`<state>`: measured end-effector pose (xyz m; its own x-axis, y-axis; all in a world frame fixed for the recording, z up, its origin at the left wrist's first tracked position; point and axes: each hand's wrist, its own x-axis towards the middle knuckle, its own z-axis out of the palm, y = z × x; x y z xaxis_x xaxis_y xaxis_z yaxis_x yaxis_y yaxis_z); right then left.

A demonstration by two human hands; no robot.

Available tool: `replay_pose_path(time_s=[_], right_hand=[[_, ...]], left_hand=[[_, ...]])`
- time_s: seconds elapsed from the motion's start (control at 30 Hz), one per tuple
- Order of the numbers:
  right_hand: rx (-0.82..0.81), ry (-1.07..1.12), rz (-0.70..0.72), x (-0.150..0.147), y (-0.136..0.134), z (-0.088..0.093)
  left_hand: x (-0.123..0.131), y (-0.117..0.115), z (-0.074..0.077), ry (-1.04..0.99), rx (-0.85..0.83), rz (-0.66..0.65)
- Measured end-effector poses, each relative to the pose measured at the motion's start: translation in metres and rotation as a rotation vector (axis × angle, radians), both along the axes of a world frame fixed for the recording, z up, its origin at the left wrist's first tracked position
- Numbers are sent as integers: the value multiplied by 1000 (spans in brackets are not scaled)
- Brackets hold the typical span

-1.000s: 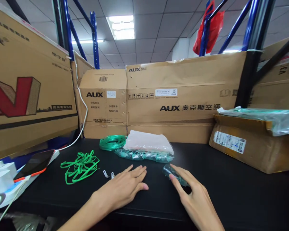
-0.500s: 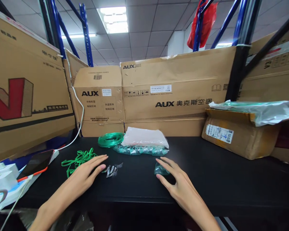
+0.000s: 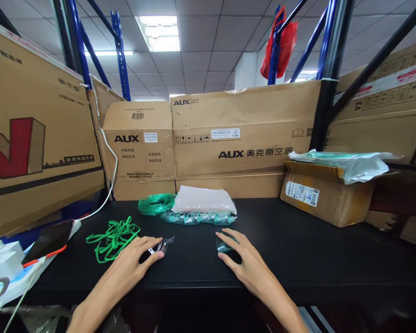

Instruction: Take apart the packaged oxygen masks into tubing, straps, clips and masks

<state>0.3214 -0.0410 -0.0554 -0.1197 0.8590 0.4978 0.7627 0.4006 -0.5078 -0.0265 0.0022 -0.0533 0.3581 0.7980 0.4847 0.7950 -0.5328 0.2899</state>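
Observation:
My left hand (image 3: 138,256) reaches over several small clear strips (image 3: 162,245) on the black tabletop, thumb and fingers apart on either side of them. Just behind that wrist lies a tangle of green cord (image 3: 114,238). On the right, my right hand (image 3: 247,259) rests with spread fingers around a clear greenish plastic piece (image 3: 225,244); part of the piece is hidden under the fingers, and no firm grip shows. Farther back are a coil of green tubing (image 3: 156,204) and a white plastic-wrapped stack (image 3: 204,200) lying on clear teal plastic pieces (image 3: 199,217).
Large cardboard cartons (image 3: 229,166) wall off the back. At the right stands an opened small carton (image 3: 327,199) with a plastic bag (image 3: 350,164) on top. A phone (image 3: 52,239) lies on a power strip (image 3: 12,286) at the left, with a white cable (image 3: 113,173) running upward.
My left hand has moved right, from beside the small clear strips to over them. My right hand stays around the greenish piece. The view has shifted slightly.

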Motion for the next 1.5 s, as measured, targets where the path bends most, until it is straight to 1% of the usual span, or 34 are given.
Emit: replay_pose_path(time_s=[0.07,0.13,0.23,0.3,0.4,0.53,0.63,0.7,0.83,0.97,1.07,1.1,1.17,1.23,1.3,1.37,1.43,1.5], right_hand=[[3,6,5,0,0,0],[4,12,6,0,0,0],[4,19,5,0,-1,0],[2,22,3,0,-2,1],[1,25,1,-1,-2,1],[3,27,1,0,-2,2],[0,29,4,0,-3,3],[-1,31,6,-1,-3,4],[-12,33,3,-2,-3,4],[-24,31,10,-1,-3,3],[-27,33,23,0,-3,3],[-27,36,25,0,-3,3],[-27,44,29,0,-2,2],[-22,50,34,0,-2,2],[-17,51,46,0,-1,1],[-12,52,59,0,-2,2],[-6,55,71,0,-3,2],[4,59,82,0,-3,2]], left_hand=[[2,2,-2,1,18,-15],[0,5,-4,-5,29,-4],[-4,9,-5,-13,41,52],[-2,9,-4,-14,50,88],[12,7,2,0,56,88],[36,11,12,47,21,21],[41,18,15,77,-19,-1],[37,23,16,81,-32,8],[22,29,17,60,-35,25],[-4,32,25,-3,3,62],[-29,23,30,-35,23,119],[-36,18,30,-32,15,121],[-46,9,24,-18,-16,103],[-50,3,14,-14,-40,76],[-50,3,4,-26,-39,65],[-48,5,-1,-39,-26,59],[-45,3,1,-53,-4,46],[-40,-3,12,-92,41,42]])
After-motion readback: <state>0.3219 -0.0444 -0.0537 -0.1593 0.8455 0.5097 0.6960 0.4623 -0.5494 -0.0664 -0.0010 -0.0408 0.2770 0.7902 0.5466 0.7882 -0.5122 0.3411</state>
